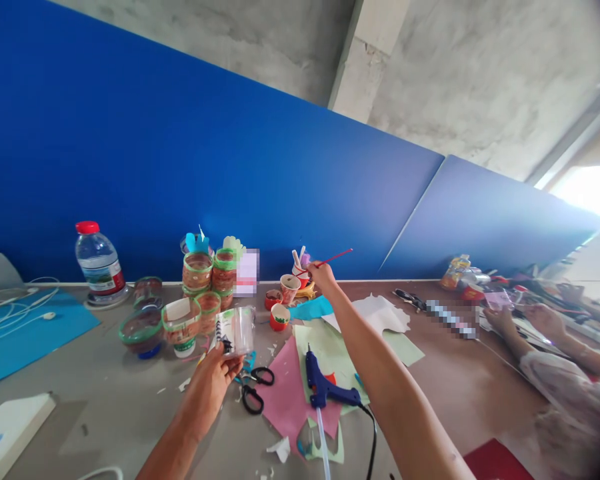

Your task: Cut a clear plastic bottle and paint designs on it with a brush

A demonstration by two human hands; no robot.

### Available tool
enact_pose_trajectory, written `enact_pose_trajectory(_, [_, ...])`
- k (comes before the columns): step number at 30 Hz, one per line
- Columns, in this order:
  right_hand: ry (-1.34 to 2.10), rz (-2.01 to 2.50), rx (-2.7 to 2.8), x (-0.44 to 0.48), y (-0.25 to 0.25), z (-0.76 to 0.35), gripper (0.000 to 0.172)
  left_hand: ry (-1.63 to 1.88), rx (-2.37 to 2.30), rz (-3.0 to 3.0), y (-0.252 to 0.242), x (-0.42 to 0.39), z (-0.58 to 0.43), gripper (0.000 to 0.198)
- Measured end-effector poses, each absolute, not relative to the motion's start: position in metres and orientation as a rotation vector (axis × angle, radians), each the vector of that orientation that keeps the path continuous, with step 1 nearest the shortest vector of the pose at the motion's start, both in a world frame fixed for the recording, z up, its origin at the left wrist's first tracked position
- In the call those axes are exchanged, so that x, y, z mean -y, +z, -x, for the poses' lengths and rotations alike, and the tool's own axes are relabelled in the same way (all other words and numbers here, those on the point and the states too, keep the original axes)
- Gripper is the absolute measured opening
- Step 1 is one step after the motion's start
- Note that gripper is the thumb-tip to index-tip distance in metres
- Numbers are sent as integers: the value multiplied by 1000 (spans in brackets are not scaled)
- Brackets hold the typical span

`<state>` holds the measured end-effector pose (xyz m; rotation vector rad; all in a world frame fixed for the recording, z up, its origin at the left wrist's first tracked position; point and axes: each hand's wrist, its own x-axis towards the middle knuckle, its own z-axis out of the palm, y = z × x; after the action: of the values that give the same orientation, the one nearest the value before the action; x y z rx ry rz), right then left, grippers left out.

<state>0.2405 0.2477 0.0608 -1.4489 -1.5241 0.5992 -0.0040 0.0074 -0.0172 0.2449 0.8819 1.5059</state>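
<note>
My left hand (211,381) is closed around the lower side of a clear plastic cup (243,332) with black markings on its wall. It holds the cup tilted above the table, in front of several decorated cups. Farther off, my right hand (322,276) pinches a thin red stick (341,254), whose lower end is by the small paper cups at the back. Whether that end has a brush tip is too small to tell. Close to those fingers stand a patterned paper cup (291,288) and a red and white cup (280,318).
Black-handled scissors (253,399) and a blue hot glue gun (325,388) lie in front, the gun on pink paper (281,400) and pale green sheets. A water bottle (99,263) stands at left against the blue partition (180,133). Another person's hands (543,323) work at right.
</note>
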Motion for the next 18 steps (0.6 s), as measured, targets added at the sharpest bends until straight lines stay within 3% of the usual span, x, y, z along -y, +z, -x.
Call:
enact_pose_trajectory(14, [654, 1442, 1581, -238, 53, -249, 26, 1484, -914, -260, -13, -7, 4, 12])
enact_pose_trajectory(18, [588, 1474, 1657, -242, 54, -239, 20, 1501, -867, -295, -15, -5, 6, 15])
